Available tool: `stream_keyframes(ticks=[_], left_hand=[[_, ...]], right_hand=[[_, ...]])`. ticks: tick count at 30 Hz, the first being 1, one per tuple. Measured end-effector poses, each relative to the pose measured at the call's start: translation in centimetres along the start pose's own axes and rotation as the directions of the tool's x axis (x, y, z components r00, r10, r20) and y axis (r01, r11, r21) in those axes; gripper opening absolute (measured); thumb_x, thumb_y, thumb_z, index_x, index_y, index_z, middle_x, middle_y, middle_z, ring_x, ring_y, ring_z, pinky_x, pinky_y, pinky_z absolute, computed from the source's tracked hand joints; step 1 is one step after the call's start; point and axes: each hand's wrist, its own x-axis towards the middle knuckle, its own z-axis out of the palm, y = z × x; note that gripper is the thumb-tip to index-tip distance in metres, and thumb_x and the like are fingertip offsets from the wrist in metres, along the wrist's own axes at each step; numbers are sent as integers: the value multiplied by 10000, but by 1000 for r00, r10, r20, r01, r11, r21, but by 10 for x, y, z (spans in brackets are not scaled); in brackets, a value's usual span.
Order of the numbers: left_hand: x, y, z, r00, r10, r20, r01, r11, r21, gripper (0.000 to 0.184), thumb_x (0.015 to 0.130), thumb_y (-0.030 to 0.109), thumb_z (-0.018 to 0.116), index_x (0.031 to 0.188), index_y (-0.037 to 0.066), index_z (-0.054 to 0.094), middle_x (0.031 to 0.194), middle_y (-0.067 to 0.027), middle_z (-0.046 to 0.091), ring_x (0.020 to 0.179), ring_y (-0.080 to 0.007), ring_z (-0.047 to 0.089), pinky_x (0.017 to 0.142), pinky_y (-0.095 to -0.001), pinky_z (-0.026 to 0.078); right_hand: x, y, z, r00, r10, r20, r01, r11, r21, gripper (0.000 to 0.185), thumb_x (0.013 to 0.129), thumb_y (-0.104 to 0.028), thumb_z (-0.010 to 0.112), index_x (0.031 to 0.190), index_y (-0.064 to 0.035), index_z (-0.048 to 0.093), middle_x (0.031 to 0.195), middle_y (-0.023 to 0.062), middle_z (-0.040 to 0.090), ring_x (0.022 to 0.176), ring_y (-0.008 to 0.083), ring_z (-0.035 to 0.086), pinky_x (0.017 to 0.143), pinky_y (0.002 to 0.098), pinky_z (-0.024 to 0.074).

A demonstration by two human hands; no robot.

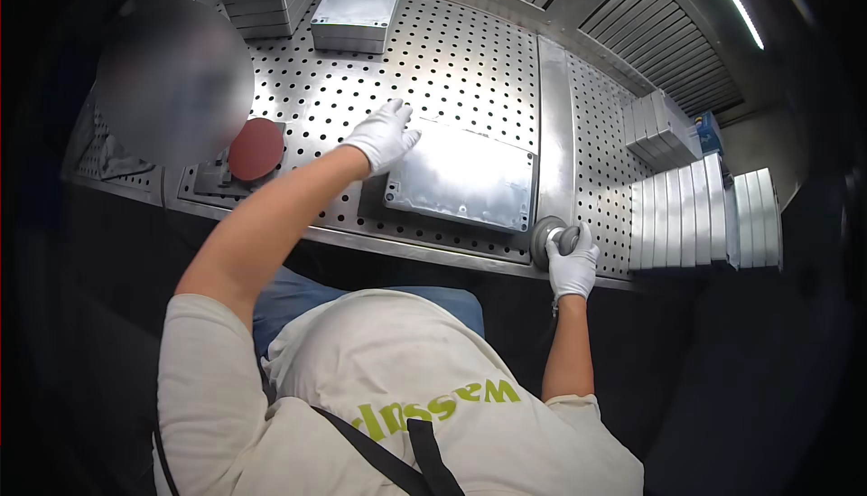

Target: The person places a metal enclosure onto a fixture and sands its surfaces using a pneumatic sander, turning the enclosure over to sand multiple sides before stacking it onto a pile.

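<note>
A flat metal enclosure box (461,175) with screw holes in its corners lies in front of me on a dark pad. My left hand (384,139), in a white glove, is at the box's left edge with its fingers stretched out; I cannot tell whether it touches the metal. In a matching glove, my right hand (574,266) is wrapped round a grey round sander (547,239), just off the box's near right corner. The sander's underside is hidden.
On the left stands a red sanding disc (256,149) on a metal base, beside a blurred round patch. Stacked metal boxes (359,4) are at the back left. Upright metal parts (682,216) line the right, near more boxes (662,130). The perforated bench (470,53) has a front edge.
</note>
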Motion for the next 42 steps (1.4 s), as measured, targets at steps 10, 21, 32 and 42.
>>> stream_keyframes(ticks=[10,21,32,42], left_hand=[[-171,-98,-220,989,-44,-139,49,998,32,366,1090,191,511,1351,-32,636,1346,-197,680,1268,-297,641,1113,-367,462],[-281,-45,-9,982,89,-167,-70,991,114,344,947,187,670,1243,11,684,1292,-212,677,1203,-401,644,1056,-486,504],[-171,-104,-12,979,148,-138,-116,969,219,400,907,186,690,1252,-11,653,1338,-207,622,1264,-387,584,1108,-476,460],[-171,-110,-2,943,163,-291,-110,976,190,335,891,186,677,1167,-4,689,1229,-130,644,1181,-320,623,1044,-431,495]], right_hand=[[-4,-3,-7,1000,20,14,-21,1000,21,768,886,-436,769,1551,-221,452,1293,248,553,1094,455,686,932,526,575],[16,6,-7,994,-67,81,67,998,6,858,814,-356,829,1551,-141,445,1327,273,574,1163,474,650,1027,504,538],[13,-103,-69,817,-575,-47,567,784,253,878,779,-235,898,1530,-127,456,1231,215,571,1181,375,641,1023,467,534],[-42,-280,-36,267,-785,559,922,377,90,741,869,-226,806,1531,-337,493,1215,317,557,1006,474,673,902,499,585]])
